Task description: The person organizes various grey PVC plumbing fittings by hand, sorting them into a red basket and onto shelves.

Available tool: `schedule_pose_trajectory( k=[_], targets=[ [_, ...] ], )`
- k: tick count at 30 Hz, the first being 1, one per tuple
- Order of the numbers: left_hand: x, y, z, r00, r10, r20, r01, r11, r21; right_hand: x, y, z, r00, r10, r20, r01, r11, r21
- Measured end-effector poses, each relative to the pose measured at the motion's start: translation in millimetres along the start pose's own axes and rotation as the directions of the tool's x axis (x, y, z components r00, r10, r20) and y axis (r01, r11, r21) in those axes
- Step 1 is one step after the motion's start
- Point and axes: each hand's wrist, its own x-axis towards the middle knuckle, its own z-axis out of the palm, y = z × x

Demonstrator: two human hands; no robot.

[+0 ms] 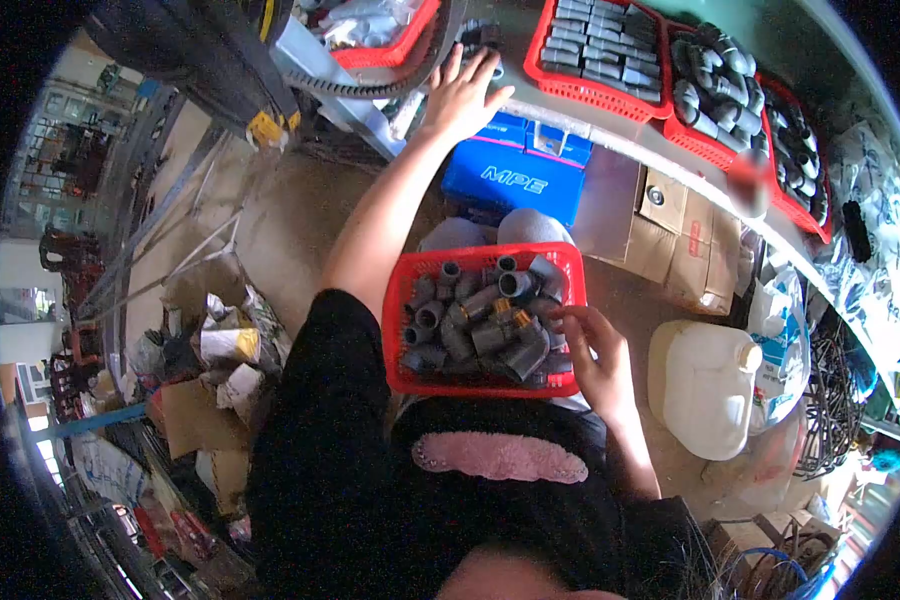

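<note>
A red plastic basket point(392, 330) rests on my lap, full of loose grey pipe fittings point(475, 335), a few with brass-coloured inserts. My right hand point(600, 365) is at the basket's right side, its fingers apart and loosely bent over the rim beside the fittings. Whether its fingertips touch a fitting is hard to see. Stretched forward, my left hand point(463, 100) lies with spread fingers at the edge of the grey shelf point(515, 95). Dark grey fittings point(482, 35) are just beyond its fingertips, and I make out no object gripped in it.
More red baskets stand on the shelf, one with neatly stacked fittings point(600, 45), another with elbow fittings point(715, 85). Below are a blue MPE box point(515, 180) and cardboard boxes point(685, 240). A white jug point(700, 385) stands at right; scrap cardboard point(205, 415) lies at left.
</note>
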Motion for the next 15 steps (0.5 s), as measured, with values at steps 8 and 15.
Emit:
schedule_pose_trajectory(
  k=[8, 15],
  targets=[
    [-20, 30, -82, 1.000, -0.012, 0.025, 0.018, 0.964, -0.264, -11, 2, 5, 0.999, -0.050, 0.002, 0.050, 0.981, -0.187],
    [-171, 86, -169, 0.913, 0.149, 0.379, 0.137, 0.765, -0.630, -10, 4, 19, 0.963, -0.213, 0.166, 0.267, 0.675, -0.688]
  ],
)
